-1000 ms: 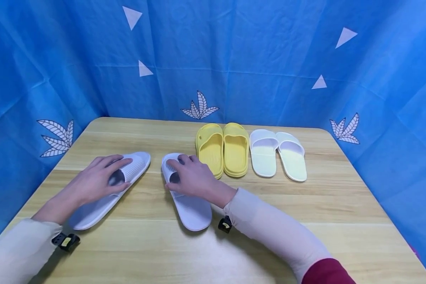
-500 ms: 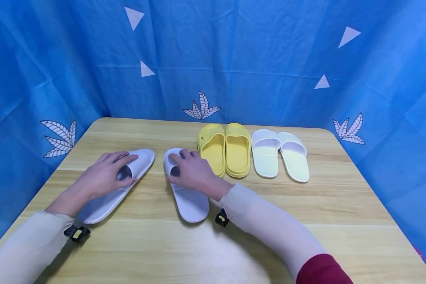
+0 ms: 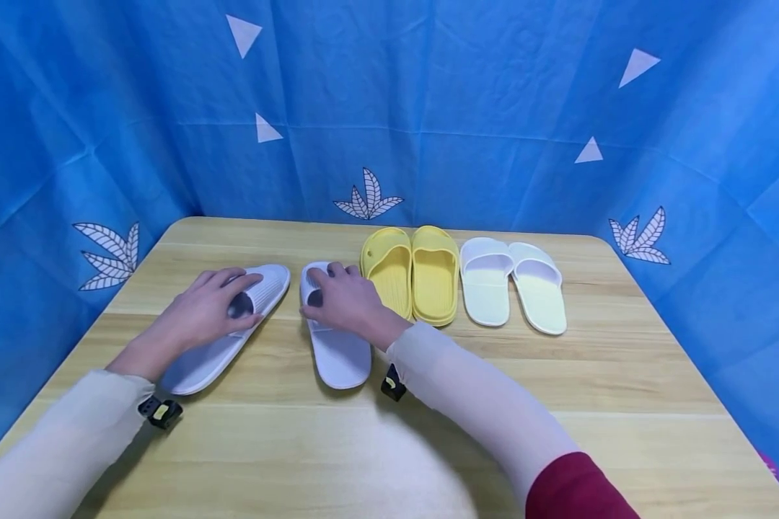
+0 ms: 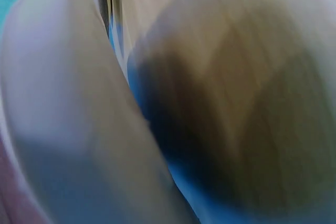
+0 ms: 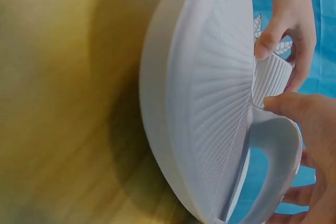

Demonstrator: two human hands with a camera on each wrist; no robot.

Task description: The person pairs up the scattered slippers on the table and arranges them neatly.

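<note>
Lilac slippers (image 3: 337, 339) under both hands (image 3: 347, 303)

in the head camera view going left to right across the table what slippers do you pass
Lavender slipper under the left hand → lavender slipper under the right hand → yellow pair → white pair.

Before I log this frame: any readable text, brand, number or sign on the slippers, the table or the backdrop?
None can be read.
Pale slippers in both hands: ribbed straps only, no brand visible.
Yellow pair and white pair: no lettering visible.
Blue backdrop: white leaf and triangle shapes only, no words.
Small black-and-yellow wrist tags: too small to read.
</note>
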